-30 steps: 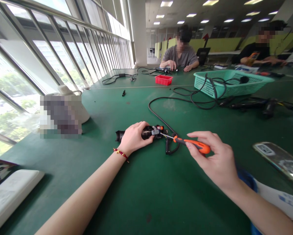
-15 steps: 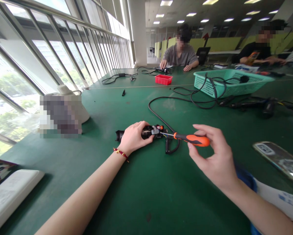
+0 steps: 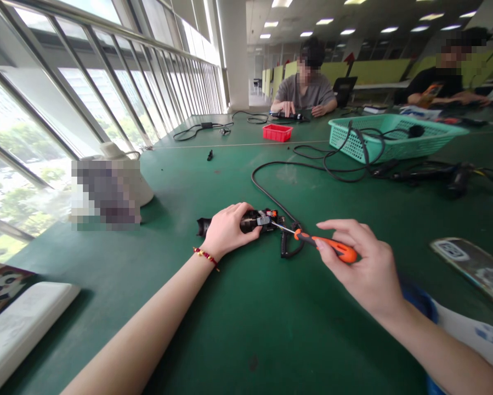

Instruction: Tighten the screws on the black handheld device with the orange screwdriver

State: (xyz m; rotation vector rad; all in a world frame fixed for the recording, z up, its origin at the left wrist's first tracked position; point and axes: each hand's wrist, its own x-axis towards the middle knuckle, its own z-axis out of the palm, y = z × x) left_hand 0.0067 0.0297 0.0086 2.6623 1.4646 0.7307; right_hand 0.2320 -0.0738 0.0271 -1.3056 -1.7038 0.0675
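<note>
My left hand is wrapped over a black cylindrical electrical device lying on the green table. The device's right end is opened up, showing a grey part, an orange-red piece and wires. In my right hand, the thumb and fingers hold a screwdriver with an orange and dark grey handle. Its thin shaft slants up to the left, with the tip at the grey part; whether it sits in a screw is too small to tell. A black cord with a ribbed sleeve runs from the device.
Behind stand a small red tray and a green basket with cables. A phone lies at right, a white box at left, a beige jug-like container by the railing. Two people sit across.
The screwdriver's handle has dropped slightly, so the shaft slants more steeply. My right fingers have closed further around the handle. My left hand keeps its hold on the device.
</note>
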